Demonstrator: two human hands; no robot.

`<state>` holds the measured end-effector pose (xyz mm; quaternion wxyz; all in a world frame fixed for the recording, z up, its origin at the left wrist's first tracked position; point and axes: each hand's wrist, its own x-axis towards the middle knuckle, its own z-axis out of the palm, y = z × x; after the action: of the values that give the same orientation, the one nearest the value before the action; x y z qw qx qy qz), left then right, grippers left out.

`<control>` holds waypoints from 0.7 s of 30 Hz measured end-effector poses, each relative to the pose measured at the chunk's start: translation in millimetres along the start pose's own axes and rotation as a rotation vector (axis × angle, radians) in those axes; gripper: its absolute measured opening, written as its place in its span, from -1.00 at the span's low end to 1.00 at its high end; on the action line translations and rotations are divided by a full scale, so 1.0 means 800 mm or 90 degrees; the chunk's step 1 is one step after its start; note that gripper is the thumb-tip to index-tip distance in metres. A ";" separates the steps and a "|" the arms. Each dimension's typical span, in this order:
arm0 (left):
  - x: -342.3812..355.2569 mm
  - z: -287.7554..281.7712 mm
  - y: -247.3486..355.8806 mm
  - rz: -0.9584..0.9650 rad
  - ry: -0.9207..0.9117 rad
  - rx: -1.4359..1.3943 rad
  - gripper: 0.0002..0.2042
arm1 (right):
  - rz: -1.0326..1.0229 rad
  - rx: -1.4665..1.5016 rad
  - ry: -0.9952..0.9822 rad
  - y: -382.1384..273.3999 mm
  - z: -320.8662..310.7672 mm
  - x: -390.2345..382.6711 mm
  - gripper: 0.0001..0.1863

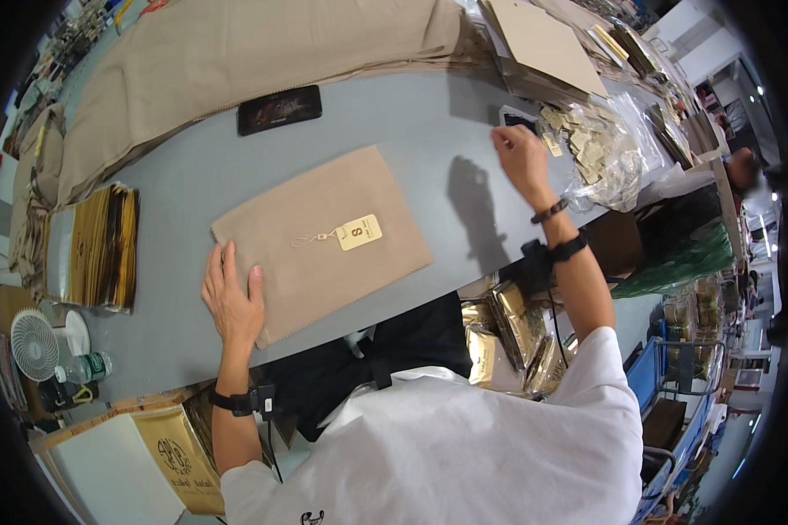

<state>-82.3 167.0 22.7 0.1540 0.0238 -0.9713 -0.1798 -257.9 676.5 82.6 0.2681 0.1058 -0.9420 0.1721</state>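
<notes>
The left hand [230,302] lies flat, palm down, fingers spread and pointing toward twelve o'clock, pressing the near left corner of a folded beige garment [320,241] on the grey table [411,131]. It grips nothing; it only rests on the cloth. Its forearm rises from the lower edge at about seven o'clock, with a black wristband.

The right arm stretches out from the white-sleeved shoulder toward one o'clock, elbow nearly straight, two dark bands at the wrist. The right hand [518,157] reaches the table's far right part, fingers curled down at a small dark-and-white card or holder [518,117]; the fingertips seem to touch it, but whether they pinch it I cannot tell, since the hand is seen from behind.

The garment sits at the table's centre, tilted a little, and a pale tag [360,232] on a thin cord lies on top of it.

Just beyond the right hand, at two o'clock, a clear plastic bag [613,171] lies open and holds a loose heap of pale tags [587,140]. At nine o'clock stands a stack of gold-edged flat bags [105,249]. At twelve o'clock a dark flat rectangle [279,109] lies beside a large pile of beige cloth [254,44].
</notes>
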 end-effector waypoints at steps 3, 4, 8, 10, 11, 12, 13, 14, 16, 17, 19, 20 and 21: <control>-0.001 -0.001 0.000 -0.002 -0.005 0.014 -0.40 | 0.155 -0.051 -0.046 0.094 0.003 0.026 -0.78; -0.001 -0.002 0.001 -0.016 -0.025 0.010 -0.39 | 0.172 -0.025 -0.085 0.113 0.008 0.027 -0.76; -0.001 -0.007 0.004 -0.031 -0.026 0.001 -0.37 | 0.186 0.005 -0.202 0.148 0.024 0.036 -0.76; -0.001 -0.009 0.007 -0.030 -0.024 -0.003 -0.36 | 0.222 -0.017 -0.218 0.148 0.027 0.036 -0.79; -0.001 -0.010 0.008 -0.029 -0.021 -0.004 -0.37 | 0.238 -0.022 -0.215 0.147 0.027 0.036 -0.81; -0.001 -0.011 0.009 -0.029 -0.019 -0.005 -0.37 | 0.244 -0.032 -0.218 0.146 0.027 0.036 -0.81; -0.001 -0.012 0.010 -0.028 -0.020 -0.006 -0.37 | 0.245 -0.035 -0.223 0.146 0.026 0.036 -0.81; -0.001 -0.013 0.011 -0.032 -0.016 -0.017 -0.38 | 0.250 -0.032 -0.221 0.146 0.027 0.036 -0.81; -0.001 -0.014 0.012 -0.029 -0.013 -0.022 -0.38 | 0.216 -0.047 -0.217 0.149 0.029 0.036 -0.82; -0.001 -0.015 0.013 -0.023 -0.009 -0.027 -0.38 | 0.223 -0.067 -0.207 0.149 0.031 0.035 -0.82; -0.001 -0.016 0.013 -0.026 -0.007 -0.031 -0.38 | 0.200 -0.074 -0.167 0.151 0.036 0.034 -0.83; -0.001 -0.016 0.014 -0.023 0.001 -0.037 -0.38 | 0.213 -0.086 -0.162 0.152 0.037 0.033 -0.83; -0.001 -0.017 0.014 -0.025 -0.004 -0.035 -0.38 | 0.209 -0.048 -0.135 0.153 0.038 0.032 -0.83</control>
<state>-77.5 173.1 38.3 0.1482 0.0384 -0.9657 -0.2097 -329.1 774.4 39.4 0.1396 -0.0420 -0.9753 0.1661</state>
